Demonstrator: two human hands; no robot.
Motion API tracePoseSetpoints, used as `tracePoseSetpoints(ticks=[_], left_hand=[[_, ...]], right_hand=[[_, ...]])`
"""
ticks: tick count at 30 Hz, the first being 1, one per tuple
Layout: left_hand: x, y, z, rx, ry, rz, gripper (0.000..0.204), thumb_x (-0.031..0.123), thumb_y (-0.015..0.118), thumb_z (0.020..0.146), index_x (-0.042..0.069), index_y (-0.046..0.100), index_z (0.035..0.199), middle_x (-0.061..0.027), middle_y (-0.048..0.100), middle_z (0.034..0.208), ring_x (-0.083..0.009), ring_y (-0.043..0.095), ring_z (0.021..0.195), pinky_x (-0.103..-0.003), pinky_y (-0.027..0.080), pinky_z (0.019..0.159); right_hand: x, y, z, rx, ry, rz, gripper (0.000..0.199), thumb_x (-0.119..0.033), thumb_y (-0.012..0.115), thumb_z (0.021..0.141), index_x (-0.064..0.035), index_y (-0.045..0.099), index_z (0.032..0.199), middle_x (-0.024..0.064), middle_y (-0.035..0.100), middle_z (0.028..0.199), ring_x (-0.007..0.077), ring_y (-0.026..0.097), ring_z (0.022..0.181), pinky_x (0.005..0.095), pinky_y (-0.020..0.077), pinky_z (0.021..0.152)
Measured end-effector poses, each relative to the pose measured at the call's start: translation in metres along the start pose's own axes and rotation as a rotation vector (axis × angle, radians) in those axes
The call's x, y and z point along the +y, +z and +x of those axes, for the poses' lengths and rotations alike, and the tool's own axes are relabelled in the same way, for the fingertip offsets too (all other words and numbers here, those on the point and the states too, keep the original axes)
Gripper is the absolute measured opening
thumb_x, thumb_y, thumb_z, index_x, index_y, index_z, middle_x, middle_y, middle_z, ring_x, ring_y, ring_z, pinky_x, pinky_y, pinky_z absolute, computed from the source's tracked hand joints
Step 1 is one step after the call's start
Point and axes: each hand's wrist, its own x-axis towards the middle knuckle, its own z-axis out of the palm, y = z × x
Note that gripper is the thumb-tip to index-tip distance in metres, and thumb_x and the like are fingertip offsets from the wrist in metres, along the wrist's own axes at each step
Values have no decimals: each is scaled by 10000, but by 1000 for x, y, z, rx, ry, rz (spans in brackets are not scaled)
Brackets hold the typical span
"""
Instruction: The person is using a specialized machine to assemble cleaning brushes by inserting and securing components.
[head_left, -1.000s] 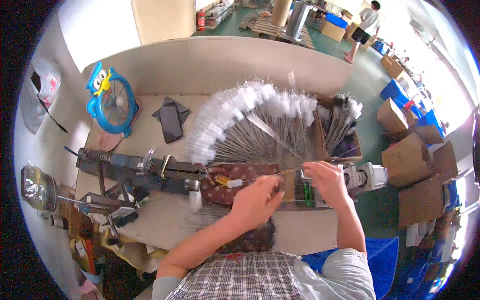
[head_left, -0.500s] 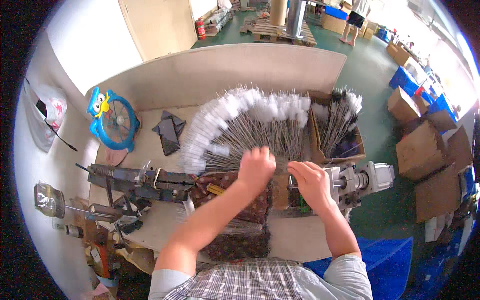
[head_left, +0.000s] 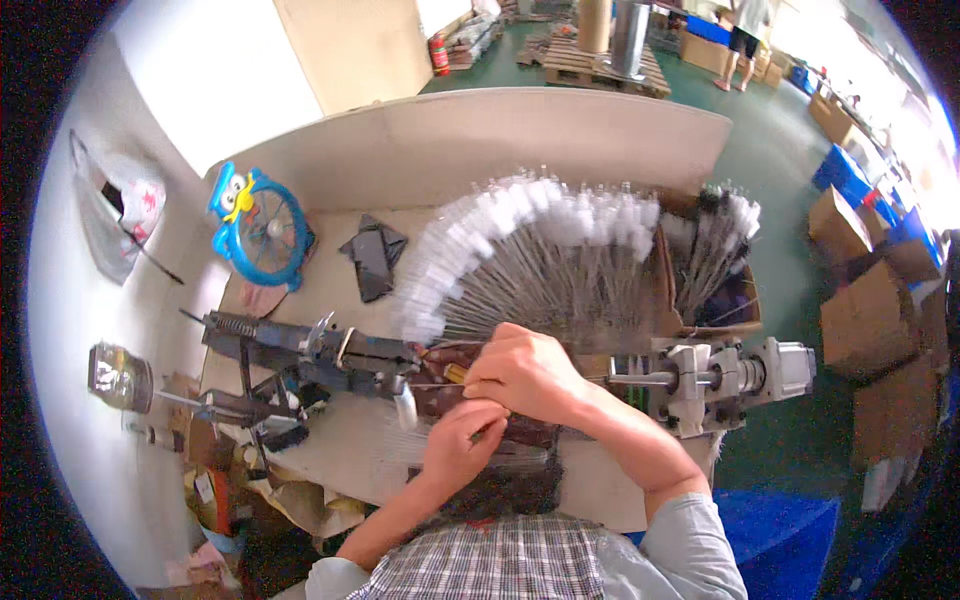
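Observation:
My right hand [head_left: 528,372] is closed over the middle of the bench, its fingers around a thin metal wire [head_left: 438,386] that runs left towards the black clamp-like machine [head_left: 375,352]. Just below it, my left hand [head_left: 462,448] is closed too, fingertips near the right hand's; what it grips, if anything, is hidden. A short white cylinder [head_left: 405,405] stands at the machine's right end. Beyond my hands, many white-tufted wire brushes [head_left: 500,212] lie fanned out, stems towards me. Under my hands is dark patterned cloth [head_left: 432,402] with a yellow object [head_left: 455,372] on it.
A motor-driven spindle [head_left: 740,375] sits at the bench's right. Behind it, a cardboard box [head_left: 715,325] holds more brushes. A blue toy-like fan [head_left: 262,235] and dark flat packet [head_left: 375,265] lie left. A low panel [head_left: 450,130] edges the back. Cartons [head_left: 870,315] stand right; a person [head_left: 745,40] stands far off.
My right hand has moved left from beside the spindle to the middle. My left hand has come down towards me, away from the brush stems. The whole view has shifted slightly.

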Motion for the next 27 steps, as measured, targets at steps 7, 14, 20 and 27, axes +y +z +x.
tracePoseSetpoints(ticks=[7,14,20,27], left_hand=[[-88,-11,-60,228,-1310,-1684,454,493,494,876,66,625,793,-40,583,663,-159,557,606,-292,456,585],[-56,-54,-21,375,-759,-1598,443,464,488,887,65,643,770,-48,599,667,-151,572,634,-323,459,560],[-82,-26,-25,-5,-772,-443,454,486,688,721,39,676,642,-36,590,529,-120,568,533,-278,454,559],[-60,-10,-17,207,-752,-901,269,281,644,800,16,616,841,-57,621,725,-152,575,640,-308,466,586]], right_hand=[[-2,65,37,-1,94,-184,91,-209,661,697,-118,658,704,-7,612,706,202,550,756,330,474,670],[-2,74,41,-40,168,-240,104,-213,632,683,-113,660,685,7,622,699,215,556,761,338,470,691],[-4,67,46,-67,139,-254,108,-204,629,707,-99,654,692,11,619,712,220,551,756,328,460,693],[-14,39,5,106,39,-124,81,-104,585,728,-77,617,797,51,587,718,253,572,768,362,479,670]])
